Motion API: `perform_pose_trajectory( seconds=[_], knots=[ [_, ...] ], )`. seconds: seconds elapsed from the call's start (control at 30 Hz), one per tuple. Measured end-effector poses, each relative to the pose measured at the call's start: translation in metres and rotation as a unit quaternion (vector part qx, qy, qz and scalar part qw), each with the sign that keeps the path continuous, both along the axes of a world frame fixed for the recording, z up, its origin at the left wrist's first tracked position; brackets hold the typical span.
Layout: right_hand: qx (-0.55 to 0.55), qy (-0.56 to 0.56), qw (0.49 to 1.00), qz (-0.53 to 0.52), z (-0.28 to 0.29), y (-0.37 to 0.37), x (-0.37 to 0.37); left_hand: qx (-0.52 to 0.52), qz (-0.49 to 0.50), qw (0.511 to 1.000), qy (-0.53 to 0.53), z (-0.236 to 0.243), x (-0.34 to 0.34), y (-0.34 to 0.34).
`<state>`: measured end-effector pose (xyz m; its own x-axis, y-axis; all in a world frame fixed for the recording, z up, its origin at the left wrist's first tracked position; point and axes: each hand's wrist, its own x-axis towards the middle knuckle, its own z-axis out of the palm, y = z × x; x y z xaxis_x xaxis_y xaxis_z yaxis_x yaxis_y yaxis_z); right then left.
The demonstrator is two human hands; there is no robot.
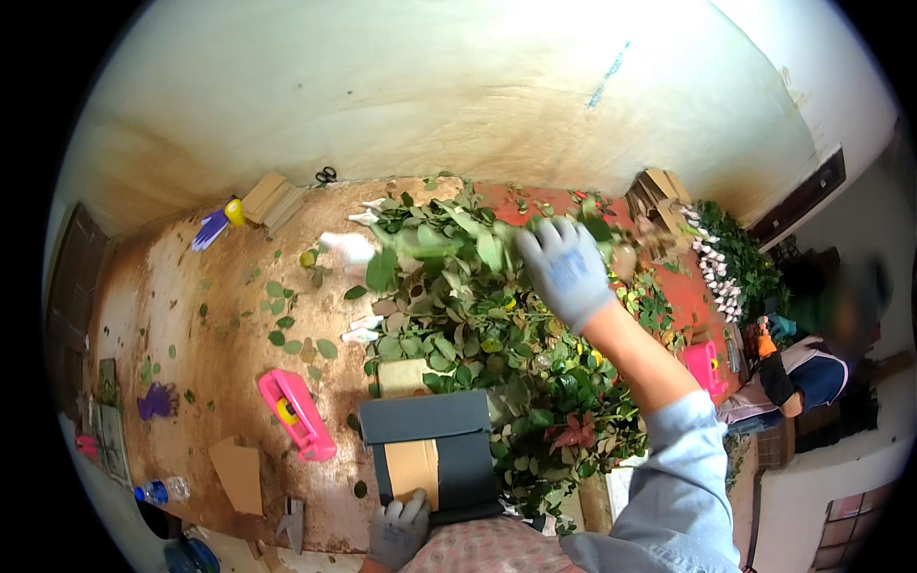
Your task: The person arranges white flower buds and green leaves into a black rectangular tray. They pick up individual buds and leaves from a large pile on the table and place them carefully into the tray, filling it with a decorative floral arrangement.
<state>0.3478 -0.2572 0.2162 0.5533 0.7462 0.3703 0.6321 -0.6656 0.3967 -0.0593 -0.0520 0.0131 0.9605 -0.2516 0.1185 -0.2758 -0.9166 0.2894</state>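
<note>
My right hand (565,272), in a grey glove, is closed around a leafy flower stem (449,241) and holds it above the leaf pile. The stem's wrapped white head (348,247) points left and is blurred by motion. My left hand (399,530), gloved too, has its fingers bent over the lower end of a tan cardboard piece (413,468). That cardboard lies on a dark grey padded board (425,417) in front of me. Other stems with wrapped white heads (363,329) lie in the heap of green leaves (535,353).
A pink tape dispenser (298,415) stands left of the board, another pink dispenser (702,365) at right. Cardboard stacks (272,201) sit by the wall. Purple gloves (210,229), scissors (326,175) and a water bottle (162,491) lie around. Another person (802,372) stands at far right near wrapped flowers (718,272).
</note>
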Motion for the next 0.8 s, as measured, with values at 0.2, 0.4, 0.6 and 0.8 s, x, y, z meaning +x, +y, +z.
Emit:
perform_pose_trajectory(
  seconds=[0.2, 0.4, 0.6, 0.8],
  knots=[
    [-0.111, 0.286, 0.951, 0.023, -0.014, -0.046, -0.185, 0.022, 0.064, 0.997, -0.041, 0.016, -0.004, -0.010],
    [-0.158, 0.410, 0.897, -0.055, -0.123, -0.097, -0.261, -0.057, 0.050, 0.997, 0.016, 0.033, -0.003, -0.010],
    [-0.070, 0.245, 0.967, -0.017, -0.080, -0.043, -0.287, -0.034, 0.069, 0.996, 0.034, 0.023, -0.013, -0.009],
    [-0.012, 0.403, 0.908, 0.110, -0.130, 0.047, -0.287, -0.011, 0.052, 0.994, 0.096, 0.024, -0.008, -0.009]
  ],
)
